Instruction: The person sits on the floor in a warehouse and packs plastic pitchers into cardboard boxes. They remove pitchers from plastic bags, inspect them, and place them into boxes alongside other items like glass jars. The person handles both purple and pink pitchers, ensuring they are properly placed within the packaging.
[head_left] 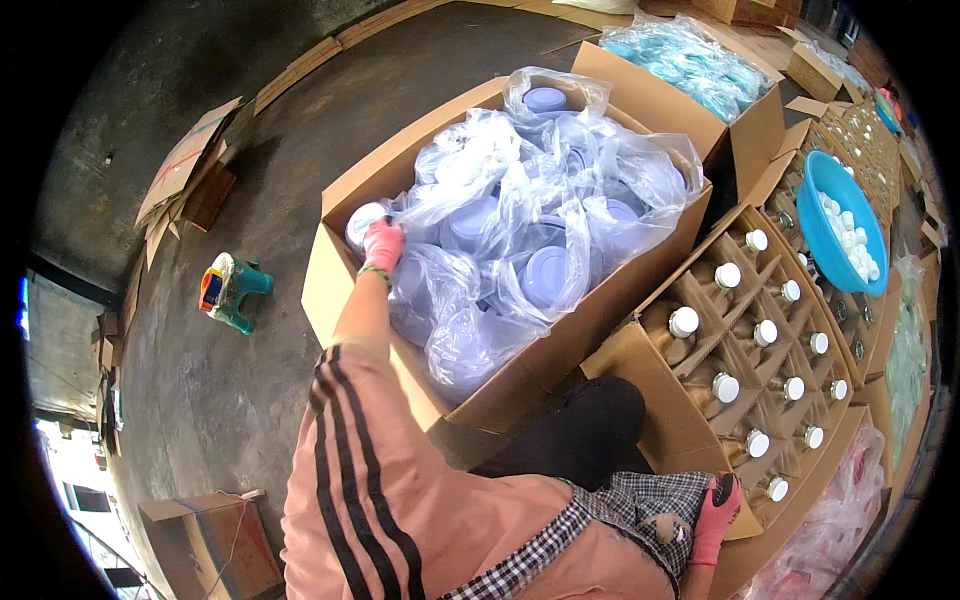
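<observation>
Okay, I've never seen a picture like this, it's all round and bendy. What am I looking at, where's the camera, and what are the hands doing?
This is one picture from a wide fisheye camera worn on a person's head, looking down, so straight edges curve near the rim. There is no machine; the person works with two hands in pink gloves.

The left hand, on the arm in the striped pink sleeve, reaches into a large cardboard box and rests on a clear plastic bag full of pale round lids. Whether it grips anything, I can't tell.

The right hand sits low at the edge of a divided carton holding bottles with white caps.

A blue bowl of white caps rests on nearby cartons, and a tape dispenser lies on the concrete floor.
</observation>
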